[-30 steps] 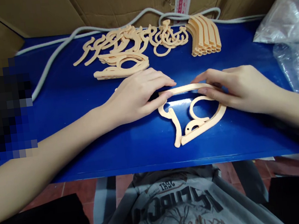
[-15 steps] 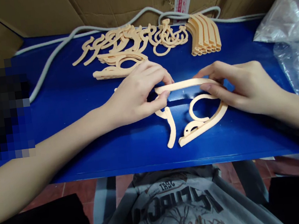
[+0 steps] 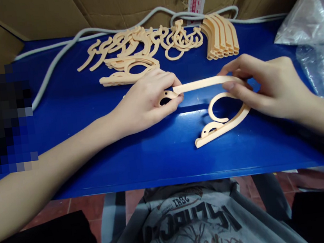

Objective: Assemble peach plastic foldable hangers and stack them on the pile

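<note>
A beige plastic folding hanger (image 3: 225, 132) is held between my two hands over the blue table. My right hand (image 3: 266, 83) pinches it at the middle joint, with its hook (image 3: 212, 107) curling below the fingers. One arm (image 3: 201, 84) of the hanger stretches left to my left hand (image 3: 150, 97). The thumb and fingers of that hand close on the arm's end and on a small curved piece (image 3: 169, 94) with a hole. Most of that piece is hidden in the palm. The other arm slants down toward the lower left, its end free.
Behind my left hand lies a stack of folded hangers (image 3: 124, 79). Farther back are loose curved pieces (image 3: 127, 43), a heap of hooks (image 3: 182, 42) and a row of hanger arms (image 3: 221, 37). A white cable (image 3: 54, 65) runs along the back; a clear plastic bag (image 3: 312, 20) stands right.
The small curved piece that hung below my left hand has swung up into its fingers. My right hand has risen slightly to the right with the hanger.
</note>
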Available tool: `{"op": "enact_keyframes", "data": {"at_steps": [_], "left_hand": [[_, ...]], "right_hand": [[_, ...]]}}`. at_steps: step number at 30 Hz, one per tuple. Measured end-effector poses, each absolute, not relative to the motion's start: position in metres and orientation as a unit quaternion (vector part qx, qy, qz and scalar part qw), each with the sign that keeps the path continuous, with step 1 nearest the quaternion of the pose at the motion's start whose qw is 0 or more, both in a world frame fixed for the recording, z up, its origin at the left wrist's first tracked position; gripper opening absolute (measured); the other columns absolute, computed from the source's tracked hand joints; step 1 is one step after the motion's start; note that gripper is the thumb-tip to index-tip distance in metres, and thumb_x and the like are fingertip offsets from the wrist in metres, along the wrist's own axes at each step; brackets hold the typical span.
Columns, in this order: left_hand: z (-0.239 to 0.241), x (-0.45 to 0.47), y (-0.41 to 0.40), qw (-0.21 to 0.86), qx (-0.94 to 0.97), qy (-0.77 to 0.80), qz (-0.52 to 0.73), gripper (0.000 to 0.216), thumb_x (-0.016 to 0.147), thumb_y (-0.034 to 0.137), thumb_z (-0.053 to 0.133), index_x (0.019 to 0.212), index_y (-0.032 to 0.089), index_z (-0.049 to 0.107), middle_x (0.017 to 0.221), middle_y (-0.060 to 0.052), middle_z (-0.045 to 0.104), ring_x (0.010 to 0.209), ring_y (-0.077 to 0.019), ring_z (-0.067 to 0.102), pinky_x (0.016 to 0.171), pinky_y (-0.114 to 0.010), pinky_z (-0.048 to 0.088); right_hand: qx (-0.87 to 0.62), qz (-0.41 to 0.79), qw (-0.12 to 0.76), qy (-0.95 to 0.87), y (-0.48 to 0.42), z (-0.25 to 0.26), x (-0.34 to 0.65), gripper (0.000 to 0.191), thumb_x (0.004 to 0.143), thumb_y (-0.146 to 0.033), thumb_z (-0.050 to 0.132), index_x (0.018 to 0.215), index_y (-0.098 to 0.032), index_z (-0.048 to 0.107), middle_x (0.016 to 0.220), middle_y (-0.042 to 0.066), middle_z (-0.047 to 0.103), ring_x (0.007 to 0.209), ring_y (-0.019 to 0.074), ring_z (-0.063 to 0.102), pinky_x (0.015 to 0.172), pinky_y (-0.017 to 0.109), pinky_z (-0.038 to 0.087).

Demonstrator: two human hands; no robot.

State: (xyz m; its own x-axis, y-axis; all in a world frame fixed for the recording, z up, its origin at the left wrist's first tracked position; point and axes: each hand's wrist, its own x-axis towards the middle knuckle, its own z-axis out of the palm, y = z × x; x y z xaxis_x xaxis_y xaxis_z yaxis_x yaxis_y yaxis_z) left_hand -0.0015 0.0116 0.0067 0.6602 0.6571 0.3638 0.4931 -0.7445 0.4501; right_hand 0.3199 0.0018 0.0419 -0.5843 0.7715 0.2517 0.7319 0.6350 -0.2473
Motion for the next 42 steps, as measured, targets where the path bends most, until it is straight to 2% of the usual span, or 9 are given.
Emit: {"op": "enact_keyframes", "data": {"at_steps": [4, 8, 14, 19, 22, 28, 34, 39, 42], "left_hand": [[0.008, -0.001, 0.008, 0.171, 0.892, 0.331, 0.256, 0.023, 0.111, 0.042, 0.057, 0.108, 0.024, 0.07, 0.096, -0.005, 0.08, 0.088, -0.0246, 0.072, 0.084, -0.041, 0.058], [0.009, 0.0, 0.003, 0.203, 0.882, 0.351, 0.241, 0.021, 0.111, 0.044, 0.059, 0.111, 0.026, 0.069, 0.081, 0.001, 0.077, 0.071, -0.0197, 0.068, 0.065, -0.034, 0.045], [0.008, -0.001, 0.001, 0.166, 0.898, 0.34, 0.225, 0.021, 0.113, 0.042, 0.056, 0.113, 0.025, 0.068, 0.082, -0.001, 0.076, 0.088, -0.0251, 0.076, 0.067, -0.038, 0.042], [0.006, -0.002, 0.003, 0.151, 0.907, 0.327, 0.219, 0.021, 0.113, 0.042, 0.055, 0.115, 0.026, 0.069, 0.093, -0.003, 0.08, 0.093, -0.0262, 0.077, 0.068, -0.038, 0.043], [0.006, -0.002, 0.003, 0.149, 0.908, 0.325, 0.217, 0.021, 0.114, 0.041, 0.055, 0.116, 0.026, 0.07, 0.098, -0.003, 0.082, 0.095, -0.0263, 0.078, 0.068, -0.038, 0.044], [0.006, -0.004, 0.005, 0.146, 0.905, 0.334, 0.217, 0.023, 0.115, 0.044, 0.057, 0.118, 0.027, 0.072, 0.089, -0.001, 0.081, 0.09, -0.0246, 0.077, 0.068, -0.036, 0.046], [0.003, -0.005, 0.005, 0.113, 0.912, 0.329, 0.218, 0.026, 0.117, 0.045, 0.055, 0.122, 0.026, 0.072, 0.094, -0.002, 0.082, 0.091, -0.0253, 0.079, 0.071, -0.036, 0.048], [0.003, -0.004, 0.005, 0.113, 0.92, 0.315, 0.202, 0.027, 0.117, 0.046, 0.053, 0.119, 0.026, 0.071, 0.105, -0.006, 0.084, 0.1, -0.0293, 0.081, 0.067, -0.038, 0.047], [0.004, -0.003, 0.004, 0.111, 0.923, 0.314, 0.193, 0.027, 0.118, 0.046, 0.052, 0.118, 0.027, 0.071, 0.105, -0.006, 0.085, 0.1, -0.0282, 0.081, 0.063, -0.038, 0.043]], "right_hand": [[-0.425, 0.063, 0.171, -0.887, 0.002, 0.042, 0.32, 0.038, 0.111, -0.054, 0.058, 0.122, -0.022, 0.076, 0.077, 0.003, 0.073, 0.063, 0.0213, 0.067, 0.069, 0.038, 0.046], [-0.444, 0.074, 0.148, -0.881, 0.002, 0.043, 0.318, 0.04, 0.111, -0.056, 0.057, 0.121, -0.021, 0.077, 0.076, 0.004, 0.072, 0.063, 0.023, 0.066, 0.069, 0.039, 0.046], [-0.423, 0.072, 0.159, -0.889, 0.001, 0.042, 0.316, 0.047, 0.115, -0.062, 0.055, 0.119, -0.021, 0.076, 0.07, 0.001, 0.066, 0.06, 0.0196, 0.062, 0.066, 0.038, 0.042], [-0.418, 0.071, 0.136, -0.895, -0.001, 0.042, 0.314, 0.055, 0.118, -0.069, 0.044, 0.131, -0.026, 0.075, 0.08, 0.003, 0.074, 0.066, 0.0225, 0.065, 0.068, 0.038, 0.044], [-0.415, 0.05, 0.118, -0.901, -0.002, 0.041, 0.313, 0.057, 0.12, -0.067, 0.039, 0.135, -0.026, 0.075, 0.087, 0.007, 0.079, 0.068, 0.0229, 0.066, 0.066, 0.037, 0.042], [-0.388, -0.035, 0.09, -0.917, -0.002, 0.033, 0.311, 0.058, 0.123, -0.054, 0.031, 0.139, -0.02, 0.075, 0.091, 0.009, 0.083, 0.067, 0.023, 0.066, 0.06, 0.035, 0.031], [-0.41, -0.021, 0.076, -0.909, -0.004, 0.032, 0.31, 0.06, 0.122, -0.057, 0.027, 0.137, -0.025, 0.076, 0.096, 0.009, 0.084, 0.068, 0.023, 0.064, 0.06, 0.036, 0.029], [-0.4, -0.051, 0.065, -0.913, -0.002, 0.035, 0.313, 0.063, 0.122, -0.061, 0.029, 0.133, -0.024, 0.079, 0.078, 0.006, 0.073, 0.06, 0.0217, 0.052, 0.063, 0.037, 0.029], [-0.38, -0.092, 0.062, -0.918, -0.001, 0.035, 0.314, 0.063, 0.124, -0.057, 0.026, 0.128, -0.024, 0.079, 0.085, 0.006, 0.078, 0.059, 0.0208, 0.048, 0.063, 0.038, 0.027]]}}
